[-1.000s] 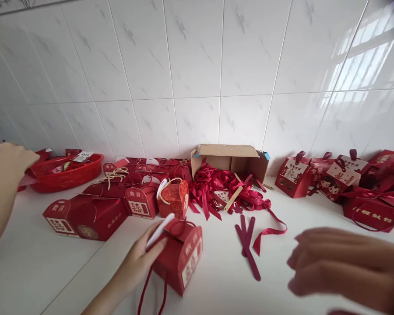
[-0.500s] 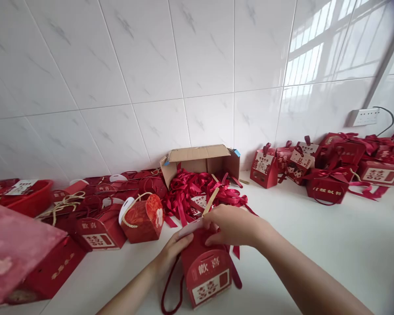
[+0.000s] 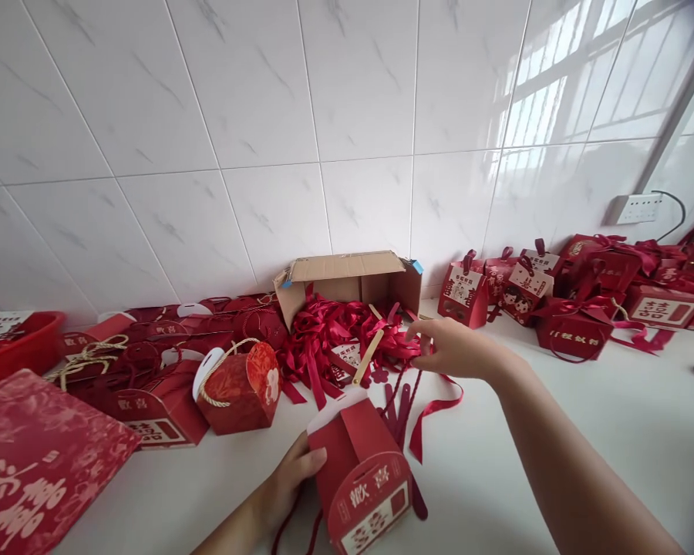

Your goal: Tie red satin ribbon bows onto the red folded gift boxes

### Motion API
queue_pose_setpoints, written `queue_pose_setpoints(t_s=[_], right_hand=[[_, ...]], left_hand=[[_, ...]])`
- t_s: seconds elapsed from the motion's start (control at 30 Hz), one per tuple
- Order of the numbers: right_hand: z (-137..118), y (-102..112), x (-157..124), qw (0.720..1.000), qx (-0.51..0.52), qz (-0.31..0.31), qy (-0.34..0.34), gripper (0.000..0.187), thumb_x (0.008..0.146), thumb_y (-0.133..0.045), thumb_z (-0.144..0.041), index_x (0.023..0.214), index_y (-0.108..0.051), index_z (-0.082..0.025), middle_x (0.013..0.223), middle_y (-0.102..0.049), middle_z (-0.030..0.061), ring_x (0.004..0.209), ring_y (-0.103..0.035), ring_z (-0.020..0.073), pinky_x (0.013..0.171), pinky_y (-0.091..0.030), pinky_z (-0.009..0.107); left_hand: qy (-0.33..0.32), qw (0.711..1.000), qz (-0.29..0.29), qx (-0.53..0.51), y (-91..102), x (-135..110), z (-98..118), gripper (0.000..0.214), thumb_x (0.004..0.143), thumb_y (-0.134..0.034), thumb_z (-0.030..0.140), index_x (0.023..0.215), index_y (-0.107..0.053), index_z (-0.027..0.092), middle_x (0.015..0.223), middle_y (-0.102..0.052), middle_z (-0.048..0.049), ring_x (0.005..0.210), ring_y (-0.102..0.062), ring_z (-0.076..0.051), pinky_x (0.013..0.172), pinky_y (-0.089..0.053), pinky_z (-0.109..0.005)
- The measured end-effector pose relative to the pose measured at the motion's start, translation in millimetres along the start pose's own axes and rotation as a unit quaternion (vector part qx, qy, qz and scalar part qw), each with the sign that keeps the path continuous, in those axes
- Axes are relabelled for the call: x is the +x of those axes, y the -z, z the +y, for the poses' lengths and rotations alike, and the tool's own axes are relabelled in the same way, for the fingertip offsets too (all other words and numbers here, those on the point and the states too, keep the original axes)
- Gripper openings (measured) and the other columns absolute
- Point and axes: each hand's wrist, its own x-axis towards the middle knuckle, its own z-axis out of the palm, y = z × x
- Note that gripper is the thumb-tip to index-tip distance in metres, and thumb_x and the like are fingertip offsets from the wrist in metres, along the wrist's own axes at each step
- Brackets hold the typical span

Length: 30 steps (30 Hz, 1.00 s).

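Note:
My left hand (image 3: pixel 298 470) is closed around the left side of a red gift box (image 3: pixel 362 451). The box has a rounded, printed front flap and stands tilted on the white table, its pale back flap raised. A dark red cord (image 3: pixel 292 520) hangs by my left wrist. My right hand (image 3: pixel 454 348) is over the right side of a heap of red satin ribbons (image 3: pixel 324 339), thumb and forefinger bent but apart. Two strands of dark red cord (image 3: pixel 412 397) run from just under its fingers down behind the box; whether the fingers touch them cannot be made out.
Behind the ribbons lies an open cardboard box (image 3: pixel 347 268) against the tiled wall. Red gift boxes (image 3: pixel 240 389) crowd the left; more boxes with bows (image 3: pixel 578 327) stand at right. A red printed bag (image 3: pixel 46 462) lies at front left, a red basin (image 3: pixel 20 347) behind it.
My right hand has left the top of the box and moved up and right to the ribbons. The box's top now shows, and my left hand has shifted slightly down and left.

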Motion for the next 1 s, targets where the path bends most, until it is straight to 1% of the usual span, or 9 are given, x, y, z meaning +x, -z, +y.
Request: queue_pose_setpoints(t_s=[0.13, 0.27, 0.33, 0.43, 0.53, 0.63, 0.73, 0.87, 1.0], right_hand=[[20, 8, 1, 0.999, 0.007, -0.046, -0.007, 0.029, 0.080, -0.058, -0.042, 0.100, -0.066, -0.023, 0.094, -0.067, 0.0056, 0.079, -0.061, 0.0205, 0.061, -0.044, 0.027], [30, 5, 5, 0.996, -0.014, -0.075, -0.036, 0.019, 0.081, -0.056, -0.030, 0.093, -0.068, -0.021, 0.098, -0.067, 0.0062, 0.084, -0.062, 0.0202, 0.065, -0.046, 0.027], [30, -5, 10, 0.989, -0.012, -0.145, -0.017, 0.023, 0.075, -0.063, -0.025, 0.097, -0.067, -0.023, 0.103, -0.066, 0.0036, 0.087, -0.063, 0.0192, 0.064, -0.046, 0.025], [21, -29, 21, 0.962, -0.020, -0.268, 0.039, 0.045, 0.064, -0.072, -0.021, 0.108, -0.064, -0.028, 0.111, -0.063, 0.0010, 0.093, -0.062, 0.0187, 0.062, -0.046, 0.022], [10, -55, 31, 0.939, -0.073, -0.331, 0.051, 0.043, 0.056, -0.078, -0.022, 0.098, -0.067, -0.025, 0.101, -0.066, 0.0012, 0.085, -0.063, 0.0211, 0.059, -0.045, 0.024], [5, -71, 37, 0.944, -0.078, -0.316, 0.047, 0.022, 0.057, -0.077, -0.022, 0.078, -0.070, -0.022, 0.086, -0.067, 0.0004, 0.079, -0.063, 0.0208, 0.056, -0.043, 0.023], [5, -70, 37, 0.956, -0.056, -0.284, 0.047, 0.012, 0.063, -0.070, -0.016, 0.073, -0.069, -0.022, 0.079, -0.066, -0.0006, 0.074, -0.062, 0.0174, 0.053, -0.041, 0.021], [10, -48, 30, 0.982, -0.038, -0.183, 0.031, 0.014, 0.075, -0.053, -0.013, 0.082, -0.064, -0.019, 0.076, -0.062, 0.0020, 0.062, -0.055, 0.0137, 0.048, -0.037, 0.021], [12, -20, 15, 0.997, 0.054, -0.041, 0.021, 0.017, 0.084, -0.045, -0.025, 0.073, -0.055, -0.018, 0.062, -0.050, -0.0008, 0.051, -0.044, 0.0102, 0.044, -0.032, 0.021]], left_hand=[[0.007, 1.000, -0.005, 0.011, 2.4, 0, -2, 0.058, 0.076, -0.062, 0.047, 0.124, -0.056, 0.016, 0.115, -0.068, -0.0144, 0.105, -0.063, -0.033, 0.091, -0.048, -0.045], [0.009, 1.000, 0.014, 0.026, 7.9, 1, -5, 0.060, 0.073, -0.064, 0.052, 0.121, -0.057, 0.016, 0.114, -0.068, -0.0144, 0.103, -0.064, -0.033, 0.089, -0.050, -0.046], [0.010, 0.999, 0.023, 0.030, 10.4, 2, -7, 0.062, 0.072, -0.064, 0.053, 0.121, -0.058, 0.017, 0.112, -0.069, -0.0148, 0.099, -0.065, -0.033, 0.085, -0.051, -0.045], [0.005, 0.999, 0.017, 0.028, 11.3, 3, -7, 0.057, 0.074, -0.063, 0.052, 0.118, -0.059, 0.016, 0.111, -0.069, -0.0144, 0.099, -0.065, -0.033, 0.087, -0.051, -0.045], [-0.006, 0.999, 0.020, 0.045, 7.9, 4, -4, 0.057, 0.073, -0.061, 0.052, 0.118, -0.060, 0.017, 0.110, -0.070, -0.0132, 0.099, -0.065, -0.033, 0.087, -0.050, -0.045], [-0.037, 0.992, 0.080, 0.093, 3.2, 3, 2, 0.055, 0.075, -0.057, 0.053, 0.118, -0.061, 0.019, 0.110, -0.070, -0.0111, 0.099, -0.065, -0.032, 0.085, -0.051, -0.045], [-0.068, 0.976, 0.147, 0.145, 1.6, 3, 6, 0.049, 0.078, -0.050, 0.050, 0.115, -0.063, 0.021, 0.110, -0.069, -0.0088, 0.104, -0.062, -0.031, 0.089, -0.050, -0.043], [-0.124, 0.948, 0.221, 0.195, 4.0, 10, 3, 0.044, 0.085, -0.044, 0.049, 0.115, -0.059, 0.021, 0.116, -0.064, -0.0068, 0.116, -0.054, -0.028, 0.099, -0.044, -0.041], [-0.203, 0.907, 0.308, 0.202, 7.7, 16, -7, 0.048, 0.090, -0.042, 0.046, 0.132, -0.033, 0.023, 0.136, -0.044, -0.0094, 0.130, -0.039, -0.024, 0.106, -0.036, -0.040]])
